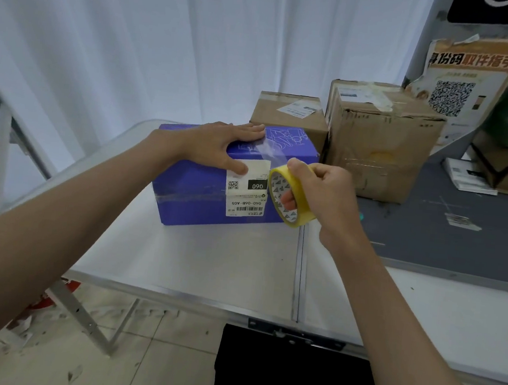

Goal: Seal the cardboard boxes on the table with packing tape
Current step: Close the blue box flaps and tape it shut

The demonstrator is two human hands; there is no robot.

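Right hand point(317, 191): clenched on tape roll point(289, 195), just right of purple box point(197, 196) (long axis left-right); left hand point(220, 146) flat atop.

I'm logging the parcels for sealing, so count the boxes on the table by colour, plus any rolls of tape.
Purple cardboard box: 1
Brown cardboard boxes: 2, the smaller and the larger
Yellow-cored roll of packing tape: 1
Total: 4
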